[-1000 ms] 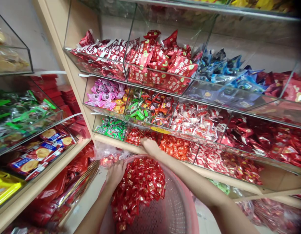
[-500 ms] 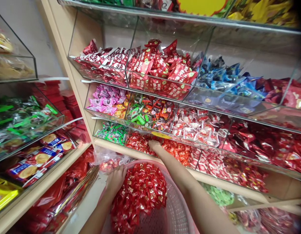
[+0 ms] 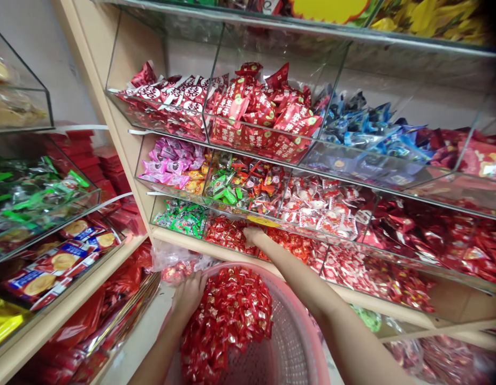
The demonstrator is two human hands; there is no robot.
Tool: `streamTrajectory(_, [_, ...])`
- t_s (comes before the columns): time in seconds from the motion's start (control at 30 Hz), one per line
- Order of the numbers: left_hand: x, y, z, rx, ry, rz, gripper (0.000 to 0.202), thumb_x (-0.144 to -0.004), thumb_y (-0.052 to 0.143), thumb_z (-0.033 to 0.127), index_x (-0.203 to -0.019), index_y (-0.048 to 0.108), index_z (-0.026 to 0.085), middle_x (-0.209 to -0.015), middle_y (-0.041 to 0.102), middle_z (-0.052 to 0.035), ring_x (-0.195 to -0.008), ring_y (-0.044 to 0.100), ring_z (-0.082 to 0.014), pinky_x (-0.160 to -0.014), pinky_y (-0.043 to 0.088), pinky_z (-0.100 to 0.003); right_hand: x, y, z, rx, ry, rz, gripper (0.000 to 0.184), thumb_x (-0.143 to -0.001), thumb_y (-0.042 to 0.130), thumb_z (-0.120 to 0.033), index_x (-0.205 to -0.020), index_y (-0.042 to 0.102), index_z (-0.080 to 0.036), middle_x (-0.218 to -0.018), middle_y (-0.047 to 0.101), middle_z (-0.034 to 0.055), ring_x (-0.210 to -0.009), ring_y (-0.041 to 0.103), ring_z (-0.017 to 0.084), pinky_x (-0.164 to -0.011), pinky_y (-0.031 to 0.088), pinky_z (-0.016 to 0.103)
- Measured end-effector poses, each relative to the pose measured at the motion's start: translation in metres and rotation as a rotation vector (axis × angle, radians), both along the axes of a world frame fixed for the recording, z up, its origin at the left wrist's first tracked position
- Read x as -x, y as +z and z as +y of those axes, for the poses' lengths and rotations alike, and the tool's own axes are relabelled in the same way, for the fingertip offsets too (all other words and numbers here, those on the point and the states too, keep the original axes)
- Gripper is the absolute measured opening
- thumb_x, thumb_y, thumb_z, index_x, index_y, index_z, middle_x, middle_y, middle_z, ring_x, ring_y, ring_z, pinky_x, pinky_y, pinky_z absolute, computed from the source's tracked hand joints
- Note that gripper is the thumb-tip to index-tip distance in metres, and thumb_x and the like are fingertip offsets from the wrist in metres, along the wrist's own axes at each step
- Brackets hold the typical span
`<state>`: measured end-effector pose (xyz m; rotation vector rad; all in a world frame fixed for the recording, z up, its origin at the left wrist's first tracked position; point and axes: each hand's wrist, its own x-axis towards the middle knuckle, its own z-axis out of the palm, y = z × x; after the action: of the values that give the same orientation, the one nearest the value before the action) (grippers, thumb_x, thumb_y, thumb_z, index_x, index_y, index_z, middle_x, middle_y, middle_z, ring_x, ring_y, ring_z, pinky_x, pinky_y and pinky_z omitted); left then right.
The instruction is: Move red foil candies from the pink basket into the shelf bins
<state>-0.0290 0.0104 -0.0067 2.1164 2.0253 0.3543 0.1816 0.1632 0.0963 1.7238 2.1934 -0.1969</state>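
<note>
Below me is a pink plastic basket (image 3: 285, 299) with a heap of red-wrapped candies (image 3: 235, 305) filling its left side. My left hand (image 3: 189, 294) is closed over the basket's left rim, knuckles up, beside the heap. Stretched forward past the basket, my right hand (image 3: 253, 237) reaches into the bottom shelf. It sits at the right side of a compartment of small red candies (image 3: 226, 232), with its fingers curled down. Whatever those fingers hold, if anything, is hidden. Orange-red candies (image 3: 290, 247) lie just right of that hand.
Clear bins stack above, with a pane and yellow tag (image 3: 264, 221) close over my right hand. Green-wrapped sweets (image 3: 181, 216) lie left of the red ones. A plastic bag (image 3: 179, 262) rests by my left hand. A wooden shelf edge (image 3: 332, 286) runs behind the basket.
The whole view has shifted slightly left. My right hand stays in the red candies and my left hand stays on the basket rim.
</note>
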Motion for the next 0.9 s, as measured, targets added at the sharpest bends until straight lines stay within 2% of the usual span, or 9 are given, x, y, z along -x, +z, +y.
streamTrajectory(0.17, [0.0, -0.001, 0.001, 0.0, -0.004, 0.017, 0.046, -0.09, 0.018, 0.043, -0.104, 0.055, 0.018, -0.1, 0.065, -0.0084, -0.086, 0.063, -0.0213, -0.072, 0.045, -0.032, 0.003, -0.017, -0.011, 0.045, 0.005, -0.112, 0.055, -0.053, 0.078, -0.013, -0.106, 0.063, -0.009, -0.103, 0.064, 0.0188, -0.094, 0.061, 0.03, -0.079, 0.049, 0.037])
streamTrajectory(0.33, [0.001, -0.004, 0.001, -0.003, -0.001, 0.032, 0.046, -0.09, 0.019, 0.042, -0.107, 0.054, 0.018, -0.102, 0.065, -0.0083, -0.086, 0.063, -0.0202, -0.072, 0.045, -0.031, 0.006, -0.033, -0.016, 0.009, -0.024, -0.131, 0.035, -0.074, 0.058, -0.005, -0.108, 0.061, -0.01, -0.11, 0.06, 0.02, -0.104, 0.057, 0.026, -0.082, 0.047, 0.036])
streamTrajectory(0.43, [0.001, -0.004, 0.001, 0.0, -0.002, 0.029, 0.046, -0.09, 0.019, 0.042, -0.108, 0.054, 0.018, -0.102, 0.065, -0.0089, -0.087, 0.062, -0.0193, -0.073, 0.045, -0.03, 0.005, -0.036, -0.016, -0.021, -0.03, -0.122, 0.032, -0.082, 0.045, -0.005, -0.108, 0.062, -0.012, -0.111, 0.06, 0.02, -0.106, 0.056, 0.025, -0.083, 0.046, 0.036])
streamTrajectory(0.73, [0.001, 0.0, 0.0, 0.011, 0.0, 0.017, 0.046, -0.09, 0.02, 0.043, -0.106, 0.055, 0.017, -0.102, 0.065, -0.0093, -0.089, 0.062, -0.0199, -0.075, 0.045, -0.031, 0.005, -0.034, -0.021, -0.039, -0.028, -0.084, 0.03, -0.083, 0.045, -0.006, -0.106, 0.063, -0.011, -0.107, 0.062, 0.0184, -0.102, 0.058, 0.024, -0.082, 0.045, 0.035])
streamTrajectory(0.9, [0.001, -0.005, 0.001, -0.006, 0.003, 0.023, 0.046, -0.09, 0.02, 0.043, -0.108, 0.054, 0.018, -0.102, 0.064, -0.0093, -0.088, 0.062, -0.0197, -0.075, 0.044, -0.031, 0.008, -0.019, -0.033, -0.064, -0.01, -0.049, 0.029, -0.082, 0.044, -0.006, -0.104, 0.063, -0.01, -0.105, 0.063, 0.0191, -0.1, 0.059, 0.024, -0.08, 0.046, 0.032])
